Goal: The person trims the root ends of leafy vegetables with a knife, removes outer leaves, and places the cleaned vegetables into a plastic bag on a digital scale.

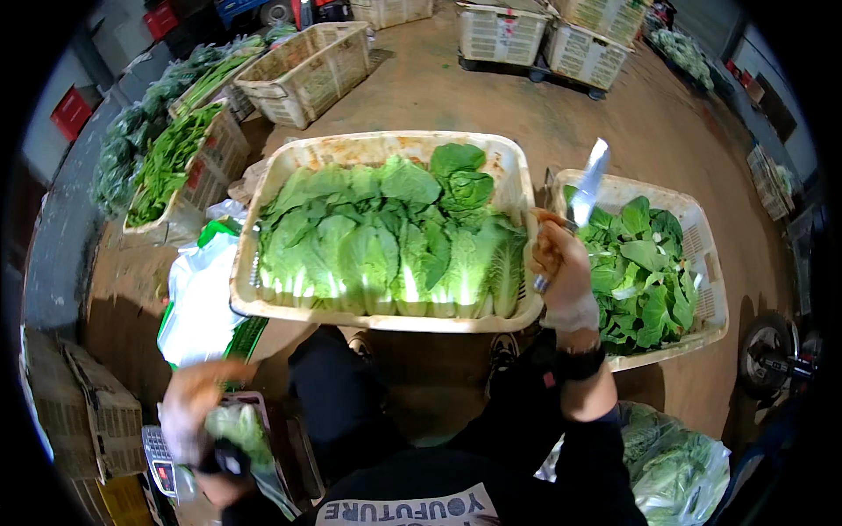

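In front of me stands a large whitish plastic crate [386, 322] with a row of leafy green lettuce heads [351, 250], their pale stems toward me. Darker loose leaves [462, 180] lie at its far right corner. My right hand [566, 272], in a stained glove, is closed around a knife [591, 180] at the crate's right rim, the blade pointing up and away. Low on the left, my left hand [195, 394] is smeared by motion, above a grey scale [160, 460] and beside a bagged green vegetable [241, 430]; its fingers cannot be made out clearly.
A second crate [712, 272] of loose green leaves [645, 272] stands right. White plastic bags [202, 298] lie on a green crate [250, 337] at left. Bagged greens [675, 473] sit lower right. More crates [307, 79] stand farther off, and a wheel [763, 355] at far right.
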Tool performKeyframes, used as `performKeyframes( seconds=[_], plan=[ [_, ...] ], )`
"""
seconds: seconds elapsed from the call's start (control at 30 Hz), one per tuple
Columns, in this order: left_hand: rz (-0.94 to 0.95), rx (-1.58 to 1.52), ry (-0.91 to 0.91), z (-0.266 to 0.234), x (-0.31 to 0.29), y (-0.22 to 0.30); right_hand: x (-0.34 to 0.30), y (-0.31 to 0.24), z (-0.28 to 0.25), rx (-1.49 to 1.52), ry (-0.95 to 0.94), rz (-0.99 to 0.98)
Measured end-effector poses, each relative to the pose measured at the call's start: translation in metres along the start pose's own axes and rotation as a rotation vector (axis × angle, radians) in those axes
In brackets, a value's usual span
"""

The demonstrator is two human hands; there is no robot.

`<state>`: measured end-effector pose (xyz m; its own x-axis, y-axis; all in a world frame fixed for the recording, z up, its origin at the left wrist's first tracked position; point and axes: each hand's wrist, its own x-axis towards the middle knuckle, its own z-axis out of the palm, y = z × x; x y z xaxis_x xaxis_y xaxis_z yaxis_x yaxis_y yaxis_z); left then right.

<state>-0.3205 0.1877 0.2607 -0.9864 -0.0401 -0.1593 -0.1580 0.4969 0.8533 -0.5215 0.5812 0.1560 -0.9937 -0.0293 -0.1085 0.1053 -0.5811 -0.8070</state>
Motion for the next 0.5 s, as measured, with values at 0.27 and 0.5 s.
performKeyframes(
  seconds=[0.27, 0.5],
  plan=[
    [0.467, 0.945, -0.310, 0.276, 0.389, 0.012, -0.004, -0.017, -0.036, 0.208, 0.152, -0.012],
    [0.468, 1.757, -0.283, 0.399, 0.496, -0.026, 0.000, -0.034, -0.052, 0.160, 0.199, -0.092]
  ],
)
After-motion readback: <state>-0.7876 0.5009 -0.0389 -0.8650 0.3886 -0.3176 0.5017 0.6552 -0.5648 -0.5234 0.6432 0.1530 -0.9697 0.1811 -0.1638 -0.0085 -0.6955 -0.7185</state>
